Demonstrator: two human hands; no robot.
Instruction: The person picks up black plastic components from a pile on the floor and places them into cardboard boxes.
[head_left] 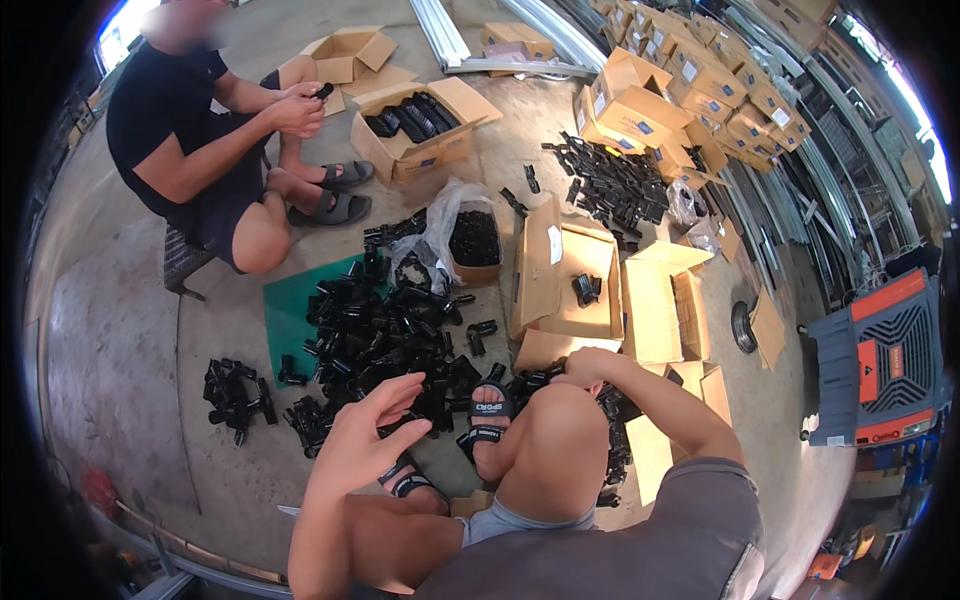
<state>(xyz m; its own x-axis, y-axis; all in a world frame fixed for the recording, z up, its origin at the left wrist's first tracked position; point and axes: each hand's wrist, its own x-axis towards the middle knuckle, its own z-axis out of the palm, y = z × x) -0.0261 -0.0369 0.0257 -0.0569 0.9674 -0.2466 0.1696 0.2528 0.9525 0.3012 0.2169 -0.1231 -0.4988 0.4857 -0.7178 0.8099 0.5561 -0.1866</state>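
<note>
My left hand (372, 428) is raised in front of the pile, its fingers apart and the thumb held out, with nothing in it. Below and beyond it lies a large heap of black plastic pipe fittings (375, 335), partly on a green sheet (283, 310). My right hand (588, 366) reaches down beside my bent knee, close to several black fittings (538, 379) on the floor. Its fingers are bent and mostly hidden, so whether it grips a fitting does not show. Just beyond it stands an open cardboard box (590, 250) with a few black fittings (587, 290) inside.
At far left a seated co-worker (190, 130) holds a small black part (324, 91). A box of black pieces (411, 117) stands before them. A bagged box of small black parts (474, 240) is ahead. Stacked cartons (690, 70) and a grey-orange machine (880, 355) stand right.
</note>
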